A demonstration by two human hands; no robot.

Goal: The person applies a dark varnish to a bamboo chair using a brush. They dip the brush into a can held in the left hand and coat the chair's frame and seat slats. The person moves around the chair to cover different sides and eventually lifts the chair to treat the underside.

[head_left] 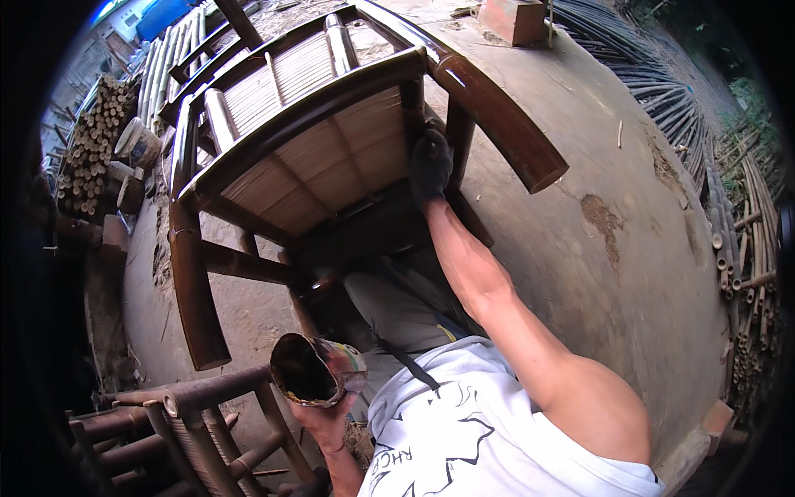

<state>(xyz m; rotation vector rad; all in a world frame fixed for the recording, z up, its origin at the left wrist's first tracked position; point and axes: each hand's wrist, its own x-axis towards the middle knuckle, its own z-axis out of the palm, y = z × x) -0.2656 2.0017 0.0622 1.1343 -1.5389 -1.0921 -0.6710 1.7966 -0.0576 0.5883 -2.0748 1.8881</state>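
Note:
A bamboo chair [315,87] with a glossy dark brown frame stands tilted before me, its paler slatted panel [306,170] facing me. My right hand [431,166], in a dark glove, reaches up to a dark post at the panel's right side. Its fingers look curled; whatever they may grip is hidden against the dark frame. Low at the left, my bare left hand [325,418] is closed around an open, stained can [344,369] tilted toward the left. The can's inside is dark, with some dark liquid showing.
Another bamboo piece of furniture [199,406] stands at the lower left. Cut bamboo poles [95,149] are stacked at the far left, beside buckets [137,142]. Long poles [638,62] lie along the right. A reddish block [513,21] sits on the concrete floor [571,248] at the back.

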